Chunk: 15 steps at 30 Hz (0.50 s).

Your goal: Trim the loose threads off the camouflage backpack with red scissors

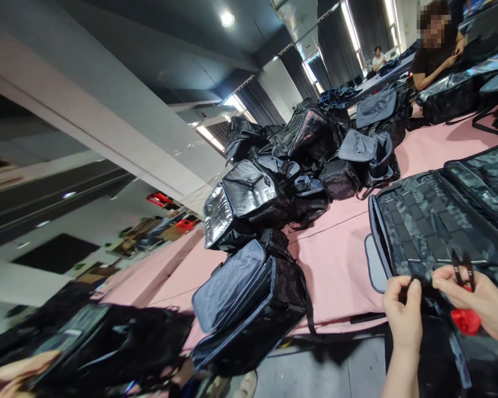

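While seemingly pinched, fingers (415, 292) on strap (426, 288).

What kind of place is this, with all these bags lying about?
Most likely a bag-making workshop. Dozens of black bags are heaped on a long pink worktable, other people sit at tables further back, and the right hand holds small thread snips over an open bag.

A pink desk (336, 265) carries a heap of black bags (299, 160) toward twelve o'clock. A grey-panelled bag (249, 298) hangs over its edge at nine o'clock. At one o'clock a seated person (437, 47) leans on the far desk beside more bags.
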### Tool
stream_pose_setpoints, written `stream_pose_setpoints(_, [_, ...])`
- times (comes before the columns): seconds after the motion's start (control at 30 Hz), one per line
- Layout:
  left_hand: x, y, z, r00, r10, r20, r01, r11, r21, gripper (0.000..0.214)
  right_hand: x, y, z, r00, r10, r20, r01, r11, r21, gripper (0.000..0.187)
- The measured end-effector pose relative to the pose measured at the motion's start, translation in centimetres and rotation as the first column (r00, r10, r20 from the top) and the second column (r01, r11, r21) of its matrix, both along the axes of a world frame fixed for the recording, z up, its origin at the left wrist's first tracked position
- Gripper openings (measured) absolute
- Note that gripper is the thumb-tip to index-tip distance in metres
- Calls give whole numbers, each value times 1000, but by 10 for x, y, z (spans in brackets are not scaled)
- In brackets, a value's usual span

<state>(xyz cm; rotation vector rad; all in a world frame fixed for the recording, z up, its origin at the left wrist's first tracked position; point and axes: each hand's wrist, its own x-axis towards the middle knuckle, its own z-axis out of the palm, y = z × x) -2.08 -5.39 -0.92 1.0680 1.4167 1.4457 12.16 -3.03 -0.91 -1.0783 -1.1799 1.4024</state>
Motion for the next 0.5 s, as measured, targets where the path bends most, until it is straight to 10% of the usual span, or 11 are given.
stream_pose_setpoints(0.3, [-4,1,15,944,64,323,-39,996,-81,33,18,-10,-19,826,-120,550,27,984,173,45])
stream_pose_setpoints(0.5, [-5,0,14,922,67,380,-39,996,-82,35,10,-19,-17,781,-281,558,18,903,429,34])
